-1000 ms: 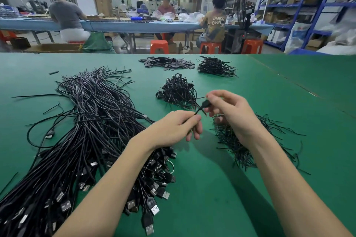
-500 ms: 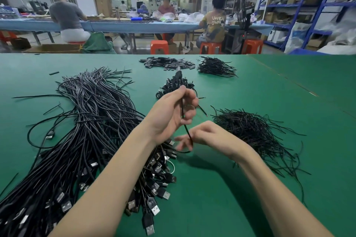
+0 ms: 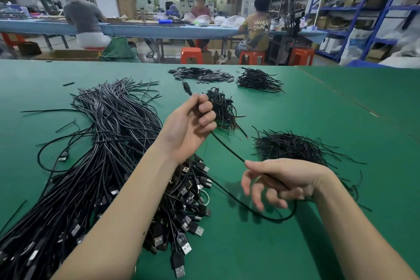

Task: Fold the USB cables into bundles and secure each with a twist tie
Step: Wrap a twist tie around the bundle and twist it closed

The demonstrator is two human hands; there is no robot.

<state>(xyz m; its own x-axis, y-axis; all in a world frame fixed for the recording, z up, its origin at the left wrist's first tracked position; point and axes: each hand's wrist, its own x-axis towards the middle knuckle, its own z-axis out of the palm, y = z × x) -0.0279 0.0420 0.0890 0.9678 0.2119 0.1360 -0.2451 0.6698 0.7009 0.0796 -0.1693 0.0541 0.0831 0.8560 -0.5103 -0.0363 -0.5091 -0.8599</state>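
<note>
A green surface (image 3: pixel 295 245) carries everything. Left of the left hand (image 3: pixel 189 124) sprawls the large heap of loose USB cables (image 3: pixel 95 154). Beyond the right hand (image 3: pixel 281 179) lies a pile of twist ties (image 3: pixel 288 145); a small tied bundle (image 3: pixel 223 109) sits just behind the left hand. The left hand grips one black cable (image 3: pixel 227 146) in curled fingers, plug end poking above. The right hand holds the same cable lower down, its other fingers loosely spread.

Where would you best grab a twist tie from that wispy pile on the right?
Probably at a free end. The twist tie pile is a tangled mat lying flat on the green table, but single strands stick out past its right edge. Coming in from that side, pinch one tip and draw it outward, so the neighbours stay behind.
</note>
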